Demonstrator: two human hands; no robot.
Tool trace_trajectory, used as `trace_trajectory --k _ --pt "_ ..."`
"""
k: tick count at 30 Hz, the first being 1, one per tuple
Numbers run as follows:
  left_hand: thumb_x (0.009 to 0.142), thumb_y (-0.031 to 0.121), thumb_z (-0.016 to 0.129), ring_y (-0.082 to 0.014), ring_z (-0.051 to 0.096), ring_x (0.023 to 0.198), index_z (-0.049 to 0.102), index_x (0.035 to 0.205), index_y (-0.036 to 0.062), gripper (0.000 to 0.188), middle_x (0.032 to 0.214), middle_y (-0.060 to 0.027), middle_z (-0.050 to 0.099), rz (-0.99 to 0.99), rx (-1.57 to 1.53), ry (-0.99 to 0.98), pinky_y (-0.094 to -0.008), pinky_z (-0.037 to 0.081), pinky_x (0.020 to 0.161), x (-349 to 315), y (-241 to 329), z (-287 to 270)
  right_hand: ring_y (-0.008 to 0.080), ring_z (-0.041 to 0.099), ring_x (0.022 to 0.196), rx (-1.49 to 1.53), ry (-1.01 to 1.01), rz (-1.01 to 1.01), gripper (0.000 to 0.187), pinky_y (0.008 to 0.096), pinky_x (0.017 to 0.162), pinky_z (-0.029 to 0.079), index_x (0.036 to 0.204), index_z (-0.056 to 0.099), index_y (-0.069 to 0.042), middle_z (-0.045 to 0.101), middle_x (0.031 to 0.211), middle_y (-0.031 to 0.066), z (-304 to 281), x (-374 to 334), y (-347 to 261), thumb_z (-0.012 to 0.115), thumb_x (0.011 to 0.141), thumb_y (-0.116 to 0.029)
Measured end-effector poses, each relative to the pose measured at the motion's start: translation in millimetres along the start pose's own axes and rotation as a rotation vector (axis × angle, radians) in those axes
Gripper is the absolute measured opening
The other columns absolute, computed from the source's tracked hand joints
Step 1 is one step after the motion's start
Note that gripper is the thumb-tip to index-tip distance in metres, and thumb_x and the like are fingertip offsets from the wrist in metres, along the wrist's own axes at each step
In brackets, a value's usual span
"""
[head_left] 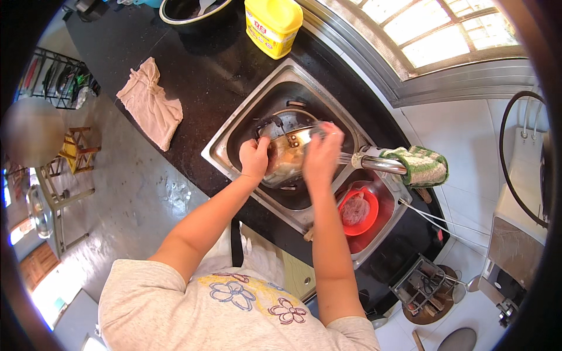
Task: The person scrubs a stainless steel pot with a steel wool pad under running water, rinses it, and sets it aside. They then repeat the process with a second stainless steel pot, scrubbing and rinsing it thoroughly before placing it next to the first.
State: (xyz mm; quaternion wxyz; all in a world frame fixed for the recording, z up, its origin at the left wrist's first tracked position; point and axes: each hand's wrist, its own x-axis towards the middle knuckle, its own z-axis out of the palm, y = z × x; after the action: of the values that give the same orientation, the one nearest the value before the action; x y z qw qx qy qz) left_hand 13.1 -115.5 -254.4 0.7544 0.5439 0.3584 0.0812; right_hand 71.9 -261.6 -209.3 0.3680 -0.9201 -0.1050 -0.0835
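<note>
A steel pot point(288, 153) is tilted over the metal sink point(234, 131) set in the black counter. My left hand point(254, 159) grips the pot's rim on its left side. My right hand point(322, 155) presses against the pot's right side, fingers curled; whether it holds a scrubber is hidden. Water runs from the faucet point(379, 164) toward my right hand. Another dark pan lies under the pot in the basin.
A green cloth point(421, 165) drapes over the faucet. A red strainer bowl point(357, 212) sits in the right basin. A yellow bottle point(272, 24), a dark bowl point(190, 11) and a beige rag point(150, 102) rest on the counter. A stove burner point(426, 288) is lower right.
</note>
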Motion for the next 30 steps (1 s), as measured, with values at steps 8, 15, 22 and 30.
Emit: trace_trajectory --k 8,15,22,30 --pt "0.086 0.022 0.055 -0.0111 0.044 0.036 0.053 0.057 0.0028 0.035 0.047 -0.0022 0.049 -0.12 -0.114 0.016 -0.0269 0.031 0.036 -11 17 -4 0.0352 0.046 0.117 0.088 0.066 -0.211 0.022 0.0478 0.105 0.031 0.107 0.054 0.0 0.052 0.115 0.0191 -11 -27 -15 0.053 0.086 -0.005" --pt "0.086 0.021 0.056 -0.0104 0.046 0.038 0.054 0.057 0.0011 0.035 0.048 -0.0009 0.05 0.003 -0.057 0.063 -0.0271 0.032 0.038 -8 1 -4 0.0334 0.051 0.112 0.097 0.052 -0.305 0.02 0.0503 0.108 0.029 0.102 0.058 -0.002 0.057 0.109 0.0134 -18 -28 -12 0.054 0.083 -0.005" --pt "0.085 0.023 0.056 -0.0106 0.046 0.04 0.057 0.059 0.0012 0.034 0.048 -0.0017 0.052 0.046 0.063 0.101 -0.0273 0.034 0.04 -7 -9 -6 0.033 0.053 0.108 0.127 0.045 -0.312 0.019 0.0502 0.106 0.03 0.102 0.056 -0.002 0.057 0.105 0.0148 -10 -30 -12 0.052 0.083 -0.002" --pt "0.089 0.04 0.06 -0.0094 0.053 0.055 0.061 0.076 0.0049 0.038 0.064 -0.0007 0.056 -0.305 -0.066 0.024 -0.0237 0.038 0.045 -17 10 8 0.0371 0.038 0.128 0.175 0.025 -0.191 0.035 0.0502 0.107 0.027 0.12 0.049 -0.003 0.045 0.129 0.0188 15 -53 -16 0.054 0.086 -0.006"
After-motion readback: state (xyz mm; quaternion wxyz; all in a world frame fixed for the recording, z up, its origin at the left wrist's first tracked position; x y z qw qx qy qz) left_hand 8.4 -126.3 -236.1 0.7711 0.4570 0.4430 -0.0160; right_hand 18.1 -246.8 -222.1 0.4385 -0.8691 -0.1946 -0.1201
